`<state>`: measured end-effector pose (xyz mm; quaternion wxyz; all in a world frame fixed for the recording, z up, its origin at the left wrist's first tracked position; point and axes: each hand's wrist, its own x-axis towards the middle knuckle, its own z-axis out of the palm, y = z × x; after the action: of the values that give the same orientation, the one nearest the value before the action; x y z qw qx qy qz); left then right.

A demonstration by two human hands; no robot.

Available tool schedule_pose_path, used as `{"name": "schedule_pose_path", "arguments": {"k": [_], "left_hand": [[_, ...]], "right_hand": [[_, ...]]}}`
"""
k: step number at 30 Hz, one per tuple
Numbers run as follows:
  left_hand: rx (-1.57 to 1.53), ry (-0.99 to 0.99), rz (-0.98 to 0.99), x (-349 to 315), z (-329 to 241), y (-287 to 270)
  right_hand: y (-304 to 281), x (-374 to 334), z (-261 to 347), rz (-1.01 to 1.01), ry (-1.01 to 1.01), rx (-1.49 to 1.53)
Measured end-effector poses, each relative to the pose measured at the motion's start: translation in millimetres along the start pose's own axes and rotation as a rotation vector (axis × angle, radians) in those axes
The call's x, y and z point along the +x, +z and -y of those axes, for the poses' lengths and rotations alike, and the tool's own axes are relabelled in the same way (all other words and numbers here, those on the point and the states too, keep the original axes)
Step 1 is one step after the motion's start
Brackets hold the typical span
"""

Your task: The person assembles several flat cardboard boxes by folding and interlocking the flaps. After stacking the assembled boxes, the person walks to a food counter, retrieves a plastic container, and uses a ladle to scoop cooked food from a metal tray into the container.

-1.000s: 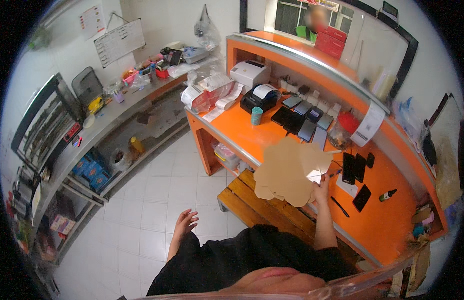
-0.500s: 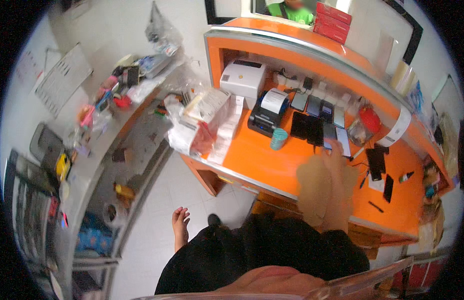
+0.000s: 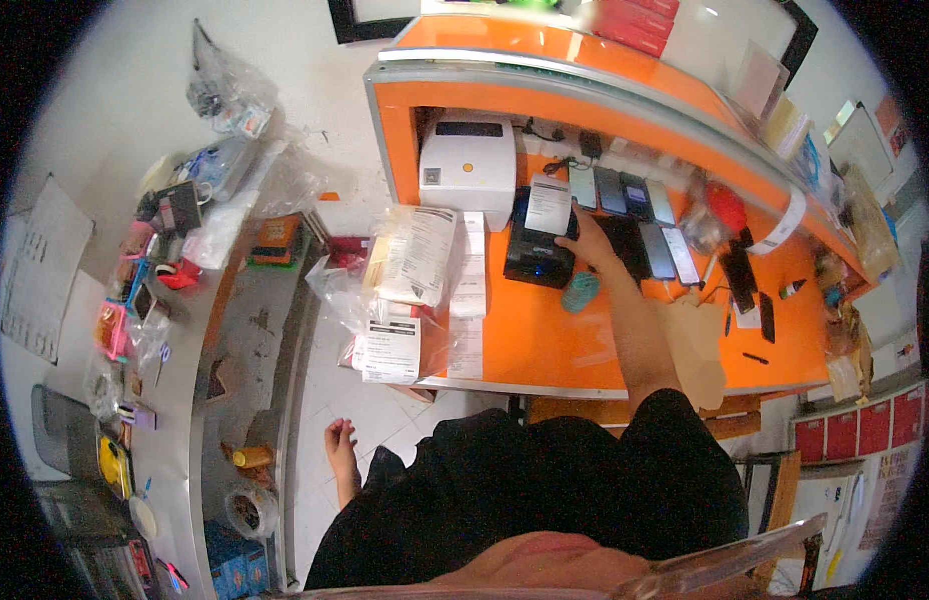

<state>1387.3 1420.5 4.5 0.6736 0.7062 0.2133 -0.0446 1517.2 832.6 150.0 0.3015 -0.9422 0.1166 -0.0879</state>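
My right hand point(image 3: 589, 245) reaches over the orange desk to the black receipt printer point(image 3: 537, 255). Its thumb and fingers are apart at the right edge of the white printed slip point(image 3: 550, 203) on top of the printer; a firm grip on the slip does not show. A teal roll point(image 3: 581, 292) stands just below that wrist. Under my right forearm lies a brown paper piece point(image 3: 693, 345), partly hidden. My left hand point(image 3: 342, 442) hangs low over the floor, its fingers loosely bent and apart, with nothing in them.
Several phones point(image 3: 657, 250) lie right of the printer. A white label printer point(image 3: 469, 165) stands in the desk's back left corner. Papers in plastic wrap point(image 3: 410, 260) sit on the left. A cluttered grey shelf counter point(image 3: 175, 420) runs along my left side.
My right hand has moved left and away from me, from the phones to the receipt printer. My left hand still hangs empty. The view has turned and shifted.
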Motion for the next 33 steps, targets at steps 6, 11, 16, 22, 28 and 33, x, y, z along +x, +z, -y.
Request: {"name": "schedule_pose_path", "arguments": {"k": [6, 11, 16, 22, 28, 33], "left_hand": [[-0.117, 0.202, -0.085, 51.5, -27.8, 72.4], [-0.205, 0.147, -0.118, 80.5, 4.7, 97.0], [-0.065, -0.009, -0.170, 75.3, 29.9, 124.3], [0.021, -0.110, -0.188, 73.1, 49.5, 142.3], [0.077, -0.164, -0.211, 71.7, 61.3, 146.4], [0.124, -0.165, -0.246, 65.8, 62.8, 137.0]], "right_hand": [[-1.8, -4.9, 11.1, -0.008, 0.018, -0.016], [-7.7, -9.4, 22.6, 0.019, 0.052, -0.007], [-1.8, -12.4, 17.6, -0.041, 0.064, -0.002], [-9.7, -7.0, 29.2, 0.057, 0.140, -0.069], [-18.7, -6.6, 41.3, 0.137, 0.230, -0.090], [-6.8, -5.6, 23.5, 0.068, 0.148, -0.026]]}}
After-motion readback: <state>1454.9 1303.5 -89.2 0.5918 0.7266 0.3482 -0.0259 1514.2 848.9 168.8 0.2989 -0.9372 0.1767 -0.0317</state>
